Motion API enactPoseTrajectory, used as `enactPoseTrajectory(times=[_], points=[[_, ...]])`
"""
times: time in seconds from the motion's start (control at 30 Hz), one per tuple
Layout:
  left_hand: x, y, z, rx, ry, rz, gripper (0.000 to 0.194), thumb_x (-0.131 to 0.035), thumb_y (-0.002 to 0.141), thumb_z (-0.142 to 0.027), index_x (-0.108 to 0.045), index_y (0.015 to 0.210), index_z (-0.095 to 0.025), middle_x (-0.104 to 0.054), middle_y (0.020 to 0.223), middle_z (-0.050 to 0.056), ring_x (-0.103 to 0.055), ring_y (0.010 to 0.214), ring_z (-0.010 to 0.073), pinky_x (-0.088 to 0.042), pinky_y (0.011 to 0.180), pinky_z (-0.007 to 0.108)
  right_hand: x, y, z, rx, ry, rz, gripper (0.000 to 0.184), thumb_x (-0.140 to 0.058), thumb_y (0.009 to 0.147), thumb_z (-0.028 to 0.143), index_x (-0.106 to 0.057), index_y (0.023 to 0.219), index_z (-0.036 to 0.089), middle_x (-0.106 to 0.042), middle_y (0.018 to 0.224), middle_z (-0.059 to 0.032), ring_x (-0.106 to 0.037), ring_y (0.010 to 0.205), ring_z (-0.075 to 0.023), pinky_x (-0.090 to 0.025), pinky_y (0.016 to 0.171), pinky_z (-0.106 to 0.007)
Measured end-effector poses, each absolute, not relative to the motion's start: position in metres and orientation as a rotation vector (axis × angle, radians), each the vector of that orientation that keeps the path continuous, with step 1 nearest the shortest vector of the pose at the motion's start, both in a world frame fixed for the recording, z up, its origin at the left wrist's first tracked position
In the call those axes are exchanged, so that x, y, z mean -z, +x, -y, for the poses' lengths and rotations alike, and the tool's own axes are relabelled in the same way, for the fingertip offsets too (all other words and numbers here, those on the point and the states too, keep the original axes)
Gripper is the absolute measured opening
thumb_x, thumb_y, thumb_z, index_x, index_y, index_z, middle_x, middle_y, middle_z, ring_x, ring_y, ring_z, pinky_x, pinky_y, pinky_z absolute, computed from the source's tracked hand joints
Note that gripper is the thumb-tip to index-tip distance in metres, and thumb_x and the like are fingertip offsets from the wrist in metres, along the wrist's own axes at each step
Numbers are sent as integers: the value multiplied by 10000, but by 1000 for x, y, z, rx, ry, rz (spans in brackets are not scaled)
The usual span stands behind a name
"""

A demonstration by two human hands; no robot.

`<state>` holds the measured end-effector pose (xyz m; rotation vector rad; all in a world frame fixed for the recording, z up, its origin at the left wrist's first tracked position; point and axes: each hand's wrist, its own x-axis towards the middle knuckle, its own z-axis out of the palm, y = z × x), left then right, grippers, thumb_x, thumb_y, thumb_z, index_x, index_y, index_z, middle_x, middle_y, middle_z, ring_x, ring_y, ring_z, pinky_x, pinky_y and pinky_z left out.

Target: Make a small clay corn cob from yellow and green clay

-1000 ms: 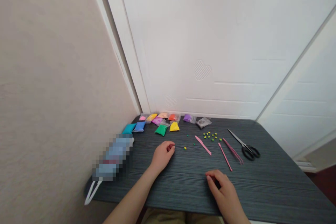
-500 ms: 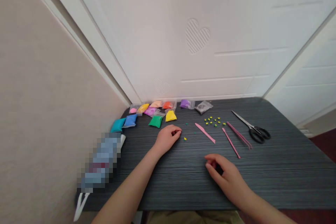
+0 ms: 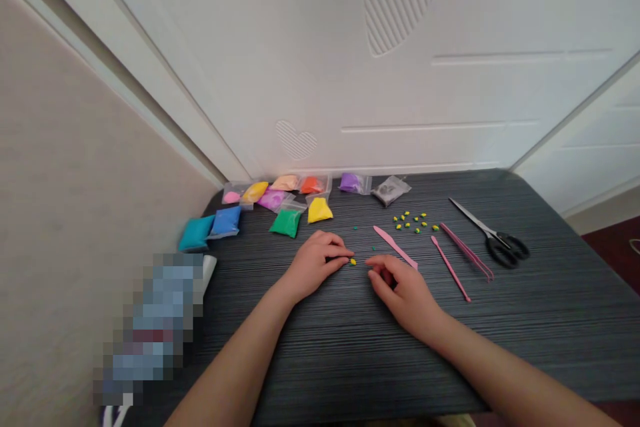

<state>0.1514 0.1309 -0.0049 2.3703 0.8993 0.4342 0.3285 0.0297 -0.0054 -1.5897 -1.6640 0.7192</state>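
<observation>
At the middle of the dark table, my left hand rests with thumb and index fingertips brought together at a tiny yellow and green clay piece, pinching at its left edge. My right hand is just right of that piece, fingers curled with a gap between thumb and index, holding nothing. A pink plastic clay knife lies right behind the right hand, its lower end close to the knuckles. Tiny green bits lie beyond the hands. Several similar yellow and green pieces are grouped farther back.
To the right lie a thin pink modelling tool, pink tweezers and black-handled scissors. Bags of coloured clay, including green, yellow and blue, line the back left. A blurred-out package sits at the left edge.
My right hand has moved left and away from me, close to the small clay piece. My left fingertips have come up to that piece. The camera view has shifted slightly.
</observation>
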Motion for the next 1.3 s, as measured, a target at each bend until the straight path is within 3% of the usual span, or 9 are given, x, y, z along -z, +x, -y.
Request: enactPoseTrajectory(times=[0.3, 0.47, 0.63, 0.77, 0.9, 1.07, 1.3], points=[[1, 153, -126, -450, 2334, -912, 182, -525, 772, -323, -678, 862, -289, -569, 919, 9, -480, 895, 158, -366, 848, 299, 2, 329, -27, -758, -1565, 1615, 226, -427, 815, 259, -556, 988, 193, -572, 717, -3, -500, 615, -117, -414, 582, -248], [-14, 155, -122, -670, 2063, -1001, 175, -540, 758, -305, -681, 839, -241, -578, 948, 27, -517, 912, 158, -400, 850, 292, -4, 334, -31, -778, -1498, 1550, 208, -437, 815, 291, -564, 944, 189, -578, 719, -10, -520, 624, -126, -432, 583, -254], [-73, 162, -123, -1021, 1918, -1009, 188, -542, 762, -307, -676, 849, -208, -613, 915, 33, -546, 901, 161, -416, 841, 297, -67, 346, -51, -562, -1390, 1564, 166, -485, 807, 288, -576, 907, 191, -596, 831, -33, -537, 738, -143, -433, 675, -282], [-133, 172, -115, -1335, 1840, -994, 183, -555, 757, -308, -674, 848, -204, -622, 922, 34, -552, 913, 166, -426, 843, 298, -131, 342, -59, -375, -1209, 1480, 143, -507, 805, 275, -573, 900, 192, -596, 813, -27, -541, 760, -143, -434, 693, -290], [-168, 178, -99, -1466, 1867, -1002, 145, -584, 739, -293, -683, 825, -232, -617, 937, 18, -570, 870, 154, -460, 764, 263, -160, 333, -55, -253, -1073, 1459, 102, -536, 790, 210, -576, 882, 226, -590, 806, -6, -541, 771, -132, -432, 687, -274], [-172, 176, -84, -1526, 1924, -938, 132, -607, 724, -224, -681, 822, -271, -624, 915, 4, -574, 891, 153, -478, 797, 275, -162, 333, -44, -189, -1003, 1472, 183, -555, 767, 124, -580, 892, 256, -593, 832, 8, -543, 779, -113, -434, 678, -246], [-171, 170, -79, -1589, 2056, -922, 219, -619, 710, -171, -664, 844, -337, -618, 895, -21, -577, 864, 145, -494, 799, 289, -167, 331, -36, -110, -971, 1561, 257, -568, 751, 90, -590, 945, 258, -602, 827, -22, -550, 795, -154, -455, 649, -291]])
